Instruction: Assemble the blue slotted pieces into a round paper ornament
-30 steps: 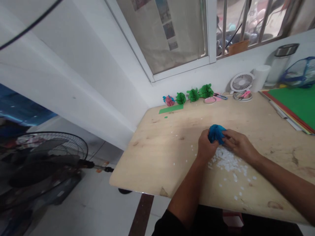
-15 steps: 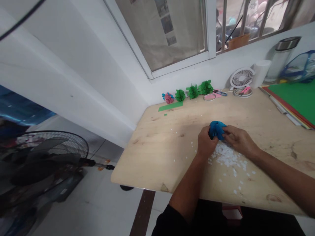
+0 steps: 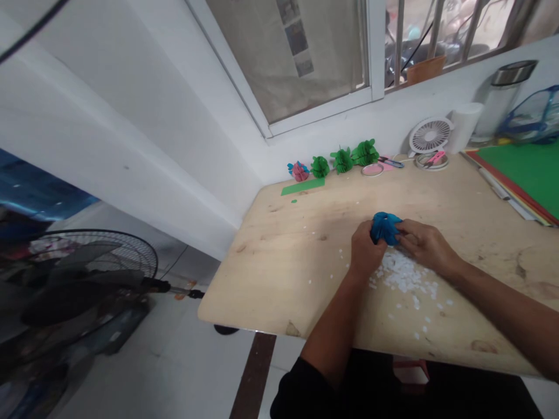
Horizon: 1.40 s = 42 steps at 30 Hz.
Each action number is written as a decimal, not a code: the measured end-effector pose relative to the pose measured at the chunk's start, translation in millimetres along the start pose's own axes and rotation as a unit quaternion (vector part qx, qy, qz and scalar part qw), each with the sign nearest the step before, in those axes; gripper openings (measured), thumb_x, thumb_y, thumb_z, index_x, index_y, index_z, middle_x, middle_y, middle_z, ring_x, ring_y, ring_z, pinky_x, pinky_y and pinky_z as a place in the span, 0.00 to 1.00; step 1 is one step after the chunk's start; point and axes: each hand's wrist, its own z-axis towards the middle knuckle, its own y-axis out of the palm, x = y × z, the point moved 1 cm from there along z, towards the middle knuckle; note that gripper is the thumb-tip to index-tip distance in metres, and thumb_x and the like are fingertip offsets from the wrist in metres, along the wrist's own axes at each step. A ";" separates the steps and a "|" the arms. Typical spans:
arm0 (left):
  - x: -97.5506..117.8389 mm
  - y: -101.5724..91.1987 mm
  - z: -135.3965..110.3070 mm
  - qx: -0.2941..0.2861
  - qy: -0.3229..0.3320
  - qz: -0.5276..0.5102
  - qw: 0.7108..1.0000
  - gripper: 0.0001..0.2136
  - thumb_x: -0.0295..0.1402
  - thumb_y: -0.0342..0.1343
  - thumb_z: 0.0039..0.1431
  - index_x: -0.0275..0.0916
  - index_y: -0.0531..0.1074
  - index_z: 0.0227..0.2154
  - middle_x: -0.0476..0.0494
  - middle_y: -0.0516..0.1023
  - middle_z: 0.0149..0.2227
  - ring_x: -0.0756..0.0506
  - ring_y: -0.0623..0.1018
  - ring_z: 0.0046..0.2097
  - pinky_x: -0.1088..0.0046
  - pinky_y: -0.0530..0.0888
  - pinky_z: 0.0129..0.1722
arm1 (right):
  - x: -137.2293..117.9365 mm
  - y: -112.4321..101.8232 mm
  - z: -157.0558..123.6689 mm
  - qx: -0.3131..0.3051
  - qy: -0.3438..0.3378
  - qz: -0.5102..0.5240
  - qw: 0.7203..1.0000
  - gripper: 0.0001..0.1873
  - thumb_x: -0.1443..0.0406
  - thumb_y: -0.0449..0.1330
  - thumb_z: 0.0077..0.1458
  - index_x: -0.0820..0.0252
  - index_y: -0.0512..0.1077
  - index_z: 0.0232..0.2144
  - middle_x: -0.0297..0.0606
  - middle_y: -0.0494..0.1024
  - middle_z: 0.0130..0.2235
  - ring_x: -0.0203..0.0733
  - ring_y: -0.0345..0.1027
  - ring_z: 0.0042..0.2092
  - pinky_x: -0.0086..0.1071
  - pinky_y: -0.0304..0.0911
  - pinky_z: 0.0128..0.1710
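Between my two hands is a blue folded-paper ball (image 3: 385,227), its layers fanned out in a rounded shape. My left hand (image 3: 365,249) grips its left side, thumb at the lower front. On the right, the fingers of my right hand (image 3: 423,244) pinch the ball's edge. Beneath and in front of the hands lies a scattered heap of small white paper bits (image 3: 406,274) on the wooden table (image 3: 271,262). The inner side of the ball and some fingertips are hidden.
Along the wall stand a pink-and-blue paper figure (image 3: 300,171) and several green paper figures (image 3: 343,160), with a green strip (image 3: 303,187) before them. A small white fan (image 3: 431,137), tape roll (image 3: 432,161) and coloured paper stack (image 3: 524,174) are at back right. A floor fan (image 3: 87,273) stands left.
The ball looks slightly more spread at its right side, and both hands keep their grip on it. The whole view has shifted very slightly.
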 end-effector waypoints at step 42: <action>-8.4 -8.2 4.9 -0.033 -0.008 -0.029 0.999 0.14 0.22 0.56 0.45 0.38 0.72 0.38 0.47 0.75 0.37 0.46 0.74 0.39 0.71 0.72 0.41 | 2.2 -8.9 -0.3 -0.009 -0.028 -0.032 0.999 0.15 0.61 0.55 0.58 0.56 0.80 0.40 0.43 0.84 0.42 0.50 0.80 0.42 0.41 0.74 0.44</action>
